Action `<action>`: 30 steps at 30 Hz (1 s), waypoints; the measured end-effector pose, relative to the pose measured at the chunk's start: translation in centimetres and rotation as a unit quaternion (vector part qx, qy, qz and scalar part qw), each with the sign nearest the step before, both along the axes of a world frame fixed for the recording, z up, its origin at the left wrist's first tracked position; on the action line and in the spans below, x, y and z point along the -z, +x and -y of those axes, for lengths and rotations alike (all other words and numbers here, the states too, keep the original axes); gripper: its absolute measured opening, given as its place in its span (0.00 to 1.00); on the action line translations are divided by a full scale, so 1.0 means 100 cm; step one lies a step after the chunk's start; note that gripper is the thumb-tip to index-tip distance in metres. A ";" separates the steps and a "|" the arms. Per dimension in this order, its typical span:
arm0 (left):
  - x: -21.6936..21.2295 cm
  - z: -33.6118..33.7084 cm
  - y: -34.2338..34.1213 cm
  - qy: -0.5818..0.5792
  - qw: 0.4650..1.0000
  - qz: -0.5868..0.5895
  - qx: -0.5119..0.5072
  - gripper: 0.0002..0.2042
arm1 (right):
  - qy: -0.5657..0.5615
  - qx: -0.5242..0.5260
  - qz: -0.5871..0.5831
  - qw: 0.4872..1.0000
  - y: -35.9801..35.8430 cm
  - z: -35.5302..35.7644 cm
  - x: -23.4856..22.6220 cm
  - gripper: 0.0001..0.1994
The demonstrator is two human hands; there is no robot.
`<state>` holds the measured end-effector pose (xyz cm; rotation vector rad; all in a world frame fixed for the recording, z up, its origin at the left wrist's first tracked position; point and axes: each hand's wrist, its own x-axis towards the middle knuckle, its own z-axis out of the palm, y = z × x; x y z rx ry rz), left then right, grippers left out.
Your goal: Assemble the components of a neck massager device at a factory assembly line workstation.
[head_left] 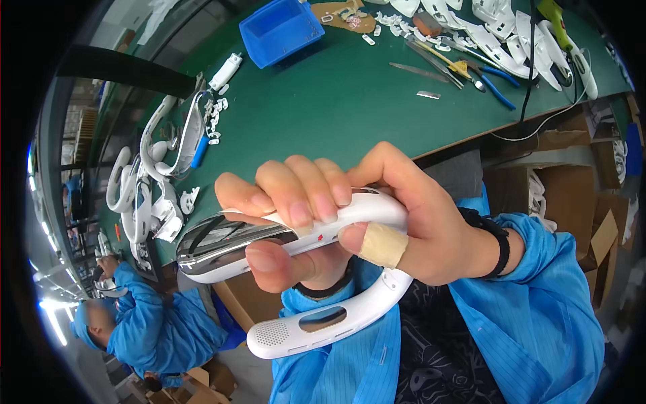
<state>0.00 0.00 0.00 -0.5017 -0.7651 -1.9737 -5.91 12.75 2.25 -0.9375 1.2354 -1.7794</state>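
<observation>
I see both hands clenched on one white U-shaped neck-worn device (316, 236), raised above the green counter (323, 114) and close to the camera. The right hand (410, 222), with a beige bandage on the thumb and a black wristband, wraps the upper arm of the device from the right. The left hand (289, 222) grips the same arm from below, fingers over its top edge beside a glossy chrome panel (222, 246). The lower arm of the device, with a perforated end and an oval slot, hangs free beneath the hands. Risk: the polished shell may slip or twist if either grip loosens, and fingertip pressure could smudge the chrome panel. The blue bin (281, 28) at the far edge of the counter appears empty, although its interior is only partly visible. White device shells (155, 182) lie stacked at the left; blue-handled pliers (498, 81) and small white parts lie at the far right.
</observation>
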 end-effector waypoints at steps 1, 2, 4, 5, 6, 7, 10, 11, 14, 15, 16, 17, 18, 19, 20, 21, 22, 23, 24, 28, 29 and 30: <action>0.000 -0.001 -0.001 0.003 1.000 -0.008 -0.002 0.21 | 0.008 0.001 -0.026 1.000 -0.001 -0.001 -0.002 0.20; -0.001 -0.001 -0.002 0.005 1.000 -0.016 -0.003 0.21 | 0.016 0.002 -0.051 0.999 -0.002 0.000 -0.004 0.20; -0.002 -0.003 -0.006 0.003 1.000 -0.026 0.003 0.21 | 0.017 -0.003 -0.046 0.999 -0.006 -0.001 -0.004 0.19; -0.003 -0.004 -0.007 -0.001 0.999 -0.035 0.011 0.20 | 0.017 -0.008 -0.041 0.999 -0.007 -0.002 -0.004 0.19; -0.002 -0.005 -0.008 0.016 0.999 -0.028 0.003 0.21 | 0.016 -0.008 -0.042 0.999 -0.008 -0.001 -0.003 0.19; -0.001 -0.004 -0.009 0.015 0.999 -0.030 0.003 0.21 | 0.010 -0.009 -0.027 1.000 -0.008 0.000 0.000 0.19; -0.003 0.002 -0.011 -0.011 0.999 -0.046 0.001 0.22 | -0.008 -0.014 -0.008 1.000 -0.007 0.003 0.000 0.20; -0.005 0.004 -0.011 -0.012 0.999 -0.049 0.003 0.23 | -0.015 -0.016 -0.001 1.000 -0.006 0.004 -0.001 0.20; -0.008 0.002 -0.007 -0.003 1.000 -0.025 0.003 0.26 | -0.001 -0.030 0.007 1.000 -0.007 0.001 -0.005 0.21; -0.008 0.001 -0.006 0.004 1.000 0.001 0.001 0.28 | -0.002 -0.030 0.006 1.000 -0.008 0.001 -0.003 0.21; -0.005 0.003 -0.005 0.005 1.000 -0.002 0.009 0.30 | -0.006 -0.028 -0.003 1.000 -0.008 0.001 0.000 0.22; -0.005 0.004 -0.006 0.005 1.000 -0.002 0.009 0.30 | -0.010 -0.026 -0.012 1.000 -0.009 0.001 0.002 0.22; -0.005 0.004 -0.005 0.009 1.000 0.005 0.007 0.30 | -0.009 -0.026 -0.011 1.000 -0.009 0.002 0.003 0.22; -0.004 0.004 -0.004 0.013 1.000 0.012 0.005 0.30 | -0.010 -0.029 -0.011 0.999 -0.010 0.002 0.003 0.22; -0.004 0.003 -0.004 0.014 1.000 0.013 0.006 0.30 | -0.011 -0.031 -0.012 0.999 -0.010 0.002 0.004 0.23; -0.004 0.003 -0.004 0.022 1.000 0.012 0.013 0.30 | -0.010 -0.031 -0.012 0.999 -0.010 0.002 0.003 0.23; -0.005 0.002 -0.004 0.031 0.999 0.011 0.021 0.29 | 0.005 -0.035 0.003 0.999 -0.010 0.001 0.001 0.22; -0.003 0.003 -0.005 0.032 0.999 0.011 0.022 0.29 | 0.019 -0.038 0.017 0.999 -0.011 0.000 -0.001 0.22; 0.000 0.006 -0.005 0.018 0.999 -0.003 0.026 0.28 | 0.019 -0.040 0.017 0.999 -0.013 -0.001 -0.004 0.22; -0.001 0.007 -0.002 -0.005 1.000 0.028 0.003 0.27 | 0.057 0.043 -0.247 0.966 -0.030 -0.002 -0.018 0.19; -0.003 0.006 0.000 -0.004 1.000 0.027 0.004 0.27 | 0.065 0.042 -0.216 0.973 -0.032 -0.002 -0.021 0.18; -0.006 0.005 0.001 -0.037 0.996 0.076 -0.017 0.25 | 0.065 0.018 -0.170 0.983 -0.035 0.000 -0.022 0.18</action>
